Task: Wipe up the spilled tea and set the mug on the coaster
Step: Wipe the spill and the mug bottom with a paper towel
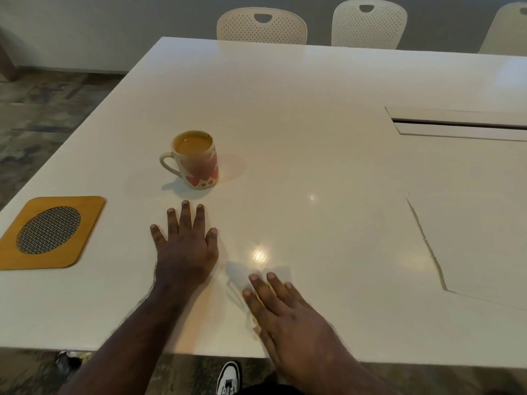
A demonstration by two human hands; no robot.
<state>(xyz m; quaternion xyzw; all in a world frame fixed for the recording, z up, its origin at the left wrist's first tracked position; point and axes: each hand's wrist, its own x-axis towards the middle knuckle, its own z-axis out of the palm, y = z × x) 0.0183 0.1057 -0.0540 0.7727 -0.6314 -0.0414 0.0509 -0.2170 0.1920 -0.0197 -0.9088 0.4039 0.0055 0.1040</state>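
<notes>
Coaster (51, 233) first, at our far left: an orange-brown square with a dark mesh oval in its middle, lying flat near the table (313, 138) edge with nothing on it. Right of it and farther back stands the mug (196, 161), upright, cream with red hearts, handle turned toward the coaster, nearly full of milky tea, well apart from the coaster. Just in front of the mug our left hand (185, 249) lies flat on the tabletop, fingers spread, gripping nothing. To its right our right hand (282, 312) presses palm-down with fingers straight on a white tissue (242, 273), which shows yellowish staining along its near edge. White chairs (262, 27) stand behind the table's far side.
</notes>
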